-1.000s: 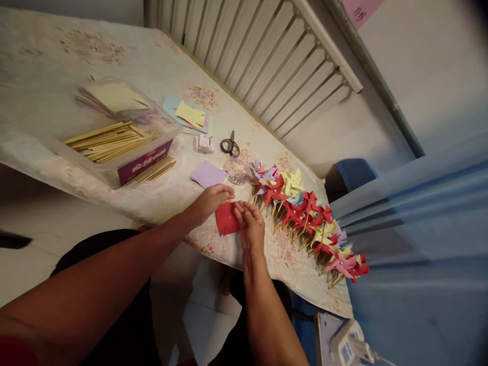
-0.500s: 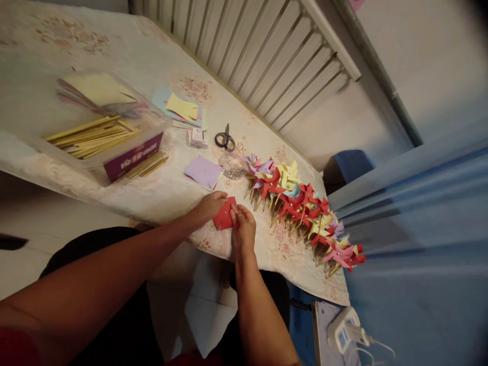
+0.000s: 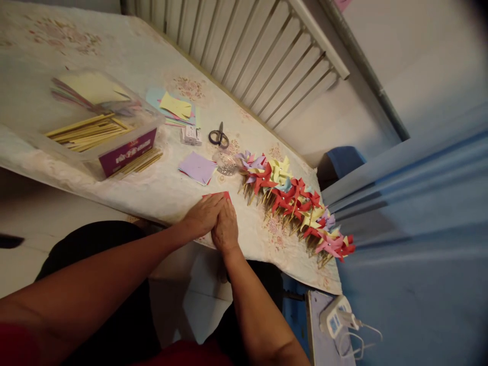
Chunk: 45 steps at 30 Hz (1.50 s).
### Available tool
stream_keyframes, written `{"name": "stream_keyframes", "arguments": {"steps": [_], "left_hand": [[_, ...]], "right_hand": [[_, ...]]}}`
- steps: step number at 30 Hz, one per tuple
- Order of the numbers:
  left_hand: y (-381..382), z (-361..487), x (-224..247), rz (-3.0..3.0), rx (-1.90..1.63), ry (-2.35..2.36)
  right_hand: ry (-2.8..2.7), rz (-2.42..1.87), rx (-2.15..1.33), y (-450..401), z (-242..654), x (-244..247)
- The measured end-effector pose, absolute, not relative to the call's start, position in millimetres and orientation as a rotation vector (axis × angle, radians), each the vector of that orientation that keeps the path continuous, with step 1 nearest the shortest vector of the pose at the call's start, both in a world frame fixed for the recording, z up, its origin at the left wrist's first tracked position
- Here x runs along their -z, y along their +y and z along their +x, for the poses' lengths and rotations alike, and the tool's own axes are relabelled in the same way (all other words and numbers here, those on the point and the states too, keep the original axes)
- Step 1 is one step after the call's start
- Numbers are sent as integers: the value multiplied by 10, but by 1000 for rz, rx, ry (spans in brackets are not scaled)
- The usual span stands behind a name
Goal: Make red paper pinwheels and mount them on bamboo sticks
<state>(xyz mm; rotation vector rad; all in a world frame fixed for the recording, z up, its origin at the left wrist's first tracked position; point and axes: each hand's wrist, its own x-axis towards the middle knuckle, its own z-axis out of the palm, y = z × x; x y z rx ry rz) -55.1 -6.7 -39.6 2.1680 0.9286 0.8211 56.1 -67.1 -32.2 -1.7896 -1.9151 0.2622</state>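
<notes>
On the table's near edge, my left hand [image 3: 206, 213] lies flat over a red paper square [image 3: 227, 194], its fingers stretched out. Beside it and touching it, my right hand [image 3: 226, 226] also lies with straight fingers over the paper. Only the paper's top edge and corner show; the hands hide the rest. Just beyond lies a small stack of paper squares with a purple one [image 3: 197, 168] on top. Next to that stack is a clear bag of small shiny pieces [image 3: 227, 165]. Black-handled scissors [image 3: 219, 138] rest farther back.
Several finished paper pinwheels [image 3: 299, 195] on sticks stretch along the right. A clear plastic box [image 3: 129, 152] at left holds wooden sticks and paper. Behind are a small box [image 3: 190, 135] and coloured sheets [image 3: 175, 105]. A blue curtain [image 3: 412, 244] hangs at right.
My hands held the red paper by its edges; now both lie flat over it, side by side, covering most of it. The view has shifted slightly.
</notes>
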Motion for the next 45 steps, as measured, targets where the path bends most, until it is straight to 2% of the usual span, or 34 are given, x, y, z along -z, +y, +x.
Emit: {"name": "stream_keyframes", "arguments": {"steps": [4,12,24,31,34,39,45], "left_hand": [[-105,-635,333,2286,-741,980],[-167,-756,254,2592,-545,1114],[-191,-765,196,2648,-430,1211],[-186,-754,198,2630,-418,1228],[-198,-761,173,2636,-401,1232],[-196,-781,167,2685,-293,1200],[-156,-758,258,2667,-301,1225]], "right_hand": [[-1975,-1803,-334,-660,572,246],[-1980,-1946,-258,-792,607,226],[-1939,-1931,-236,-1172,672,220],[-1727,-1824,-290,-1367,712,304],[-1641,-1699,-281,-1265,676,180],[-1851,-1481,-461,-835,552,-41],[-2018,-1650,-462,-537,576,99]]}}
